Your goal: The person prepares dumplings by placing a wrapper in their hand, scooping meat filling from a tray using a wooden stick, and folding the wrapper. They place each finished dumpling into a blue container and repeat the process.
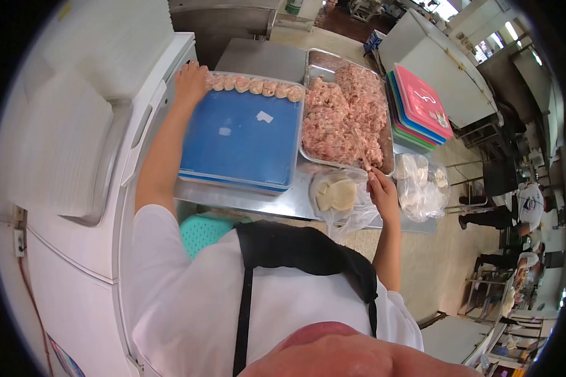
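Note:
My left hand (192,83) is at the far left corner of a blue tray (239,141), its fingers curled beside the end of a row of filled dumplings (256,86). What lies within those fingers is hidden. My right hand (382,188) grips a thin utensil (363,156) whose far end reaches into ground meat (343,116); its tip cannot be made out. The meat is heaped in a metal pan (314,61) right of the tray. Near my right hand, round dough wrappers (336,193) sit in an opened plastic bag (360,212).
Bagged wrappers (421,182) lie right of my right hand. Behind them stands a stack of coloured trays (423,100). A white cabinet (148,135) borders the left side, with a green perforated basket (204,234) below the metal table. People (528,207) stand far right.

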The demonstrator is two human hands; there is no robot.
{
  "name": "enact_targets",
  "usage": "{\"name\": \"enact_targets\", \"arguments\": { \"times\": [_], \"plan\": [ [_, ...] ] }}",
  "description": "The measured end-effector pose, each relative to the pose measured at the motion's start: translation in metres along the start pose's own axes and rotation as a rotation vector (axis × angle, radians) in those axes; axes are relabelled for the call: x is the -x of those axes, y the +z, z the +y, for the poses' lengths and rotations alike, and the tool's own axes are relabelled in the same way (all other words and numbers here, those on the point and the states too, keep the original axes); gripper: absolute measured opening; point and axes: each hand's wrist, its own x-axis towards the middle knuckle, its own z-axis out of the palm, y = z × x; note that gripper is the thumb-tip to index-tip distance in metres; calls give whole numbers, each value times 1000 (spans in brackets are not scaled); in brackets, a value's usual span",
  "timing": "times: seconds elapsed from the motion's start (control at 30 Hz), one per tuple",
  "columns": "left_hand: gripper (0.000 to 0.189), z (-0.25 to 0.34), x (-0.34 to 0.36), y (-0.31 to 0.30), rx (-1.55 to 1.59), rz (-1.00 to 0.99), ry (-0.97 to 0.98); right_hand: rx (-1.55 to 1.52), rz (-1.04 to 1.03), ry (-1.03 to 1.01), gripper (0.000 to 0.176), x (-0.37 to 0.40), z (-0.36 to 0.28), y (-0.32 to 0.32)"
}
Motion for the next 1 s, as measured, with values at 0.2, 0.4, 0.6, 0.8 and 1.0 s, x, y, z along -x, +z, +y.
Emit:
{"name": "enact_targets", "arguments": {
  "times": [0.2, 0.4, 0.6, 0.8, 1.0],
  "plan": [
    [32, -13, -9, 8, 39, -47, 56, -51, 80, 56, 33, 15, 15, -24],
    [32, -25, -4, 19, 50, -30, 148, 67, -9, 105, 34, 8, 16, -50],
    [40, -15, -11, 9, 21, -319, 115, 544, -45, -362, 32, -39, 30, -97],
    [57, 39, -22, -45, 235, -205, 111, 1346, -181, -141, 23, -94, 3, -174],
    [42, 252, 37, -140, 822, -312, 213, 1454, -52, -643, 13, -119, 65, -126]
  ]
}}
